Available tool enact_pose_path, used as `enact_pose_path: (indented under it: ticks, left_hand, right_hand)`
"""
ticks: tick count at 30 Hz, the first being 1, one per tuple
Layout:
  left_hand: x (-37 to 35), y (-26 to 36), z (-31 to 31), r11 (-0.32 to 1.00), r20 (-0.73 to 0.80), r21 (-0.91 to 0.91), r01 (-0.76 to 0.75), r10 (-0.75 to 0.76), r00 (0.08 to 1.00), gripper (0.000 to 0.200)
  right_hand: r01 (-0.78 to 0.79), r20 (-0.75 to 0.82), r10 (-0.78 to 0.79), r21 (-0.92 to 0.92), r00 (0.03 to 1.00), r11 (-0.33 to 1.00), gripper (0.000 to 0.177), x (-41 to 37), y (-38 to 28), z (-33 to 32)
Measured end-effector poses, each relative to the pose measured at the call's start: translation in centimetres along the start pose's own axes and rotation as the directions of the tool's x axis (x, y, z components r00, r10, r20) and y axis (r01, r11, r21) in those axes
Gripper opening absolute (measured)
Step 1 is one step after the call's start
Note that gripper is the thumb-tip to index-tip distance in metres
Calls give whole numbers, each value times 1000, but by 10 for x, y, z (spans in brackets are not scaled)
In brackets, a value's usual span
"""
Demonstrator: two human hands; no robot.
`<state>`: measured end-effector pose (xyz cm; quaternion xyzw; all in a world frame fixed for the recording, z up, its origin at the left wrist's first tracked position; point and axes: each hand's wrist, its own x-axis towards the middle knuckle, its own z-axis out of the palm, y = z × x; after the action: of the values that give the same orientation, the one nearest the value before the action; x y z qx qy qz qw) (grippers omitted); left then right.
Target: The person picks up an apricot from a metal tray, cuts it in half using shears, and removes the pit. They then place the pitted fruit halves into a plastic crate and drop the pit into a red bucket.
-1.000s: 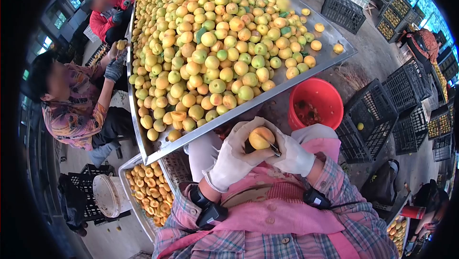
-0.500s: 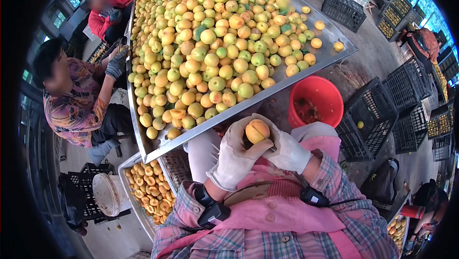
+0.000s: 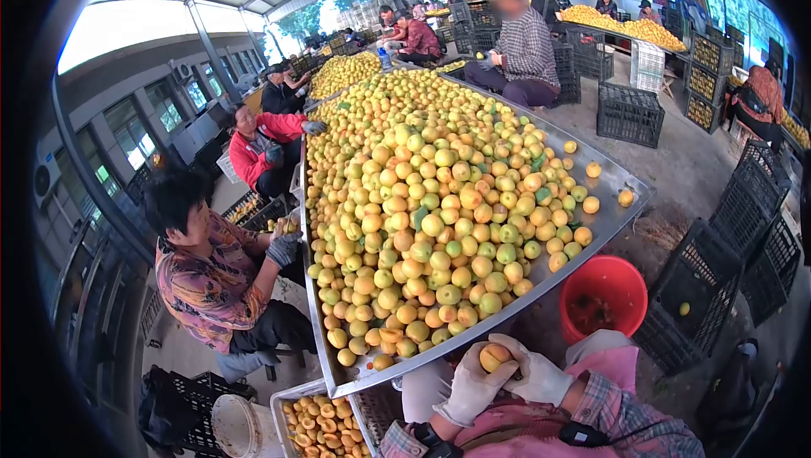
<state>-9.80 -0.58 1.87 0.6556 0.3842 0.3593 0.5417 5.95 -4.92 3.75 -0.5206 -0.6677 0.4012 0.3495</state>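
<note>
Low in the head view, my hands in white gloves meet over my lap around one orange-yellow apricot (image 3: 494, 357), which has a line running across it. My left hand (image 3: 467, 389) is wrapped round its left side, fingers curled. Against its right side, my right hand (image 3: 542, 371) presses with bent fingers. A small dark bit shows between the hands, too little to name. Just beyond them lies a large heap of yellow-green apricots (image 3: 448, 230) on a metal-rimmed table (image 3: 515, 310). Below left, a white crate (image 3: 281, 407) holds apricot halves (image 3: 325, 426).
A red bucket (image 3: 603, 293) with dark scraps stands right of my hands. Black crates (image 3: 694, 297) are stacked farther right. A white bucket (image 3: 236, 424) stands at lower left. A co-worker in a patterned shirt (image 3: 207, 289) sits at the table's left edge; others sit farther back.
My view has tipped up and swung left, so more of the shed shows and my hands sit lower in it. Both hands still hold the apricot, now turned somewhat.
</note>
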Motion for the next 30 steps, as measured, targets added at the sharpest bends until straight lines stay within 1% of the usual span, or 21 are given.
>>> enact_pose_path:
  ticks: [1,2,3,4,6,7,8,9,10,11,12,14,19,21,23,24,25,26,28,29,30]
  left_hand:
    - [-1,-1,1,1000,-23,-17,-4,4,1000,46]
    - [-2,-3,0,997,-20,63,-35,37,999,42]
    - [-1,1,0,998,-4,-22,-66,66,998,40]
    - [-1,6,2,990,10,-113,-80,81,997,38]
    - [-5,13,-1,998,31,-37,-60,61,998,34]
    - [-1,15,0,989,44,-117,-93,99,994,33]
    - [-3,14,3,972,44,-201,-119,130,991,32]
    - [-10,13,5,989,0,-118,-85,85,996,32]
    - [-10,13,4,997,-46,-25,-74,73,996,32]
    - [-10,12,6,991,-53,-23,-135,134,990,32]
    - [-12,17,5,991,-41,45,-124,126,991,32]
    - [-14,10,6,976,-34,138,-169,175,984,35]
    - [-17,9,11,985,-76,71,-155,160,984,42]
    - [-19,12,10,984,-85,68,-163,168,982,44]
    - [-19,19,5,974,-38,158,-162,170,985,46]
    - [-20,17,4,975,-41,155,-156,165,986,46]
    - [-21,13,3,976,-21,152,-157,162,986,46]
    - [-21,11,2,976,-1,148,-159,160,987,46]
    - [-24,12,-1,976,7,144,-165,166,986,45]
    - [-25,13,-2,974,18,143,-176,175,984,45]
    - [-27,11,-3,975,19,140,-173,172,985,45]
  right_hand:
    - [77,-30,-76,34,997,996,83,0,2,1]
    - [147,-58,-143,68,988,987,82,0,5,4]
    - [123,-46,-118,127,992,984,81,0,8,5]
    - [92,-28,-89,120,996,989,78,-2,5,2]
    - [140,-61,-137,50,989,989,67,-1,7,4]
    - [215,-95,-210,40,973,976,65,0,10,7]
    - [184,-41,-181,83,983,979,68,-1,9,4]
    - [158,-31,-155,140,987,977,68,-4,4,3]
    - [75,8,-77,126,997,989,68,-5,2,3]
    - [128,-23,-126,151,992,980,69,-5,0,2]
    - [179,-54,-172,177,984,968,70,-8,-1,4]
    - [175,-31,-172,183,985,967,71,-10,-2,1]
    - [213,2,-219,233,976,949,73,-14,-4,-3]
    - [217,3,-231,322,973,922,74,-16,-2,-2]
    - [167,32,-188,330,982,929,75,-19,-4,-3]
    - [130,52,-156,329,986,935,76,-20,-8,-6]
    - [-125,165,45,513,985,849,79,-22,-20,-8]
    - [-130,169,49,512,984,849,79,-23,-24,-9]
    - [-244,220,146,532,965,811,82,-24,-27,-9]
    - [-250,222,151,531,963,810,82,-25,-23,-5]
    - [-173,199,74,543,977,822,83,-25,-18,0]
